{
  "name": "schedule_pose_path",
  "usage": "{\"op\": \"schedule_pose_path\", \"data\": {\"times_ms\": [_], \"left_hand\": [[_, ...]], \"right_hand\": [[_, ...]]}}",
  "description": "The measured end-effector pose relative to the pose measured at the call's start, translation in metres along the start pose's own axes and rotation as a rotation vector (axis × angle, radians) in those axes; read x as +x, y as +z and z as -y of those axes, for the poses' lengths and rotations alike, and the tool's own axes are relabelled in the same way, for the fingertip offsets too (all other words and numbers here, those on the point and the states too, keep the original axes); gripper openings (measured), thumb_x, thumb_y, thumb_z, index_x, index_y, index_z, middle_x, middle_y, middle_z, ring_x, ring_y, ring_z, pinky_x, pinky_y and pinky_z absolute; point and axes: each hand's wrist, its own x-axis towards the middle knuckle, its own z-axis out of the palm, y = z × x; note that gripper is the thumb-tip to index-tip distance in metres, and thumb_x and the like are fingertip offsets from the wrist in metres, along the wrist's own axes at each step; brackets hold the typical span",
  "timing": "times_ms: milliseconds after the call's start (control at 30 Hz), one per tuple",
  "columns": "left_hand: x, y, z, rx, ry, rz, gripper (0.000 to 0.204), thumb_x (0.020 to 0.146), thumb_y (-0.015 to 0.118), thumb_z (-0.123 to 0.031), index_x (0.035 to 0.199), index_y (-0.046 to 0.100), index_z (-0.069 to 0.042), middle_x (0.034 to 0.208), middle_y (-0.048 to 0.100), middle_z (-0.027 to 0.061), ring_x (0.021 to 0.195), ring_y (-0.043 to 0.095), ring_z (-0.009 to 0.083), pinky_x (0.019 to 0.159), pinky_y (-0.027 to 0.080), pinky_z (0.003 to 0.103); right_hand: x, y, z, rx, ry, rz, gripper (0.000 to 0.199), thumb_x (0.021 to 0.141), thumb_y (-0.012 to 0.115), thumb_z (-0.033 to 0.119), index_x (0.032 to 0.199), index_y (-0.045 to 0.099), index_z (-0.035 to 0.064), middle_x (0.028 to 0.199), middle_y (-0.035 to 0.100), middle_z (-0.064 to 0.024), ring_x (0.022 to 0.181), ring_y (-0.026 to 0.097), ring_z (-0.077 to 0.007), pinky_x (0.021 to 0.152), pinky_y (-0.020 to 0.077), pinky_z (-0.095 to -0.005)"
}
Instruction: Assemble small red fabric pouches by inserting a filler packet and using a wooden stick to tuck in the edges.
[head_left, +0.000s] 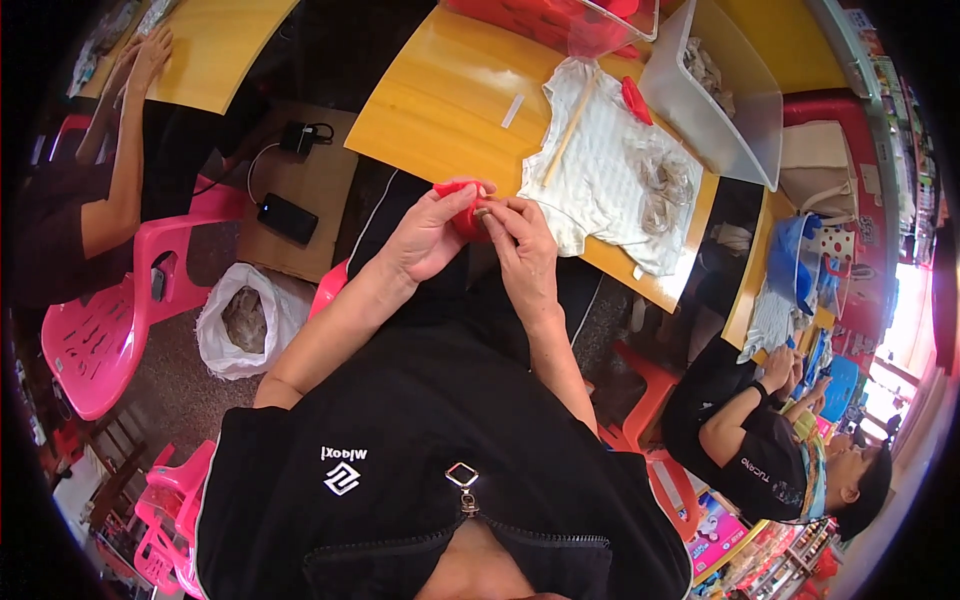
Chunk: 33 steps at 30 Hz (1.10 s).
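Note:
Both hands meet in front of me near the table's front edge. My left hand (pixel 432 232) is closed round a small red object (pixel 468 222), soft-looking and rounded, whose kind I cannot make out. My right hand (pixel 522 240) pinches at the right side of it, thumb and fingers pressed together; something tiny and pale shows at those fingertips. Just beyond my right hand a white cloth (pixel 580 190) lies spread on the yellow table (pixel 430 110). On the cloth are a thin wooden stick (pixel 572 130), another red piece (pixel 635 101) and a clear crumpled plastic bag (pixel 664 192).
A red bin (pixel 520 28) and a clear plastic box (pixel 700 110) stand at the table's far side. Left on the floor are a white sack (pixel 245 325) and a pink chair (pixel 100 335). Other people work at left (pixel 110 190) and right (pixel 755 440). A phone (pixel 288 219) lies on a board.

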Motion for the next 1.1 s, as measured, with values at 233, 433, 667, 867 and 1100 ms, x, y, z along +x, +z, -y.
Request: {"op": "schedule_pose_path", "data": {"times_ms": [233, 433, 667, 867, 1100], "left_hand": [[0.002, -0.002, -0.003, 0.030, -0.052, -0.005, 0.025, 0.092, 0.057, -0.017, 0.114, 0.057, -0.005, 0.104, 0.061, 0.0031, 0.099, 0.057, 0.0124, 0.091, 0.045, 0.029], [0.001, 0.003, -0.002, -0.007, -0.016, 0.033, 0.039, 0.091, 0.060, -0.019, 0.126, 0.047, -0.008, 0.117, 0.057, 0.0046, 0.105, 0.056, 0.0150, 0.094, 0.044, 0.033], [-0.011, -0.009, 0.025, -0.016, -0.190, 0.149, 0.047, 0.089, 0.062, -0.020, 0.129, 0.041, -0.010, 0.121, 0.055, 0.0067, 0.110, 0.055, 0.0197, 0.093, 0.047, 0.042], [-0.013, -0.015, 0.040, -0.020, -0.324, 0.060, 0.040, 0.089, 0.063, -0.019, 0.123, 0.046, -0.009, 0.120, 0.055, 0.0081, 0.110, 0.055, 0.0181, 0.091, 0.048, 0.036], [-0.003, -0.010, 0.030, -0.011, -0.089, -0.056, 0.030, 0.089, 0.061, -0.010, 0.118, 0.053, -0.005, 0.112, 0.061, 0.0062, 0.101, 0.060, 0.0167, 0.090, 0.050, 0.032]], "right_hand": [[0.003, 0.004, -0.007, -0.136, -0.138, 0.008, 0.020, 0.085, 0.063, 0.005, 0.104, 0.064, 0.0004, 0.100, 0.060, -0.0113, 0.091, 0.058, -0.0195, 0.077, 0.0470, -0.0271], [-0.002, -0.009, -0.008, 0.178, 0.247, 0.015, 0.020, 0.082, 0.065, 0.007, 0.100, 0.065, -0.0012, 0.098, 0.065, -0.0116, 0.090, 0.062, -0.0198, 0.082, 0.0472, -0.0289], [0.024, -0.041, 0.009, -0.318, 0.053, 0.078, 0.017, 0.084, 0.063, 0.005, 0.099, 0.065, -0.0027, 0.088, 0.067, -0.0078, 0.077, 0.062, -0.0118, 0.068, 0.0498, -0.0244], [0.033, -0.049, 0.016, -0.368, 0.020, 0.231, 0.017, 0.083, 0.064, 0.008, 0.097, 0.066, -0.0010, 0.087, 0.068, -0.0132, 0.074, 0.066, -0.0198, 0.066, 0.0508, -0.0292], [0.029, -0.037, 0.016, -0.257, 0.098, 0.208, 0.017, 0.084, 0.064, 0.012, 0.096, 0.067, -0.0002, 0.090, 0.065, -0.0129, 0.077, 0.064, -0.0205, 0.069, 0.0495, -0.0291]]}}
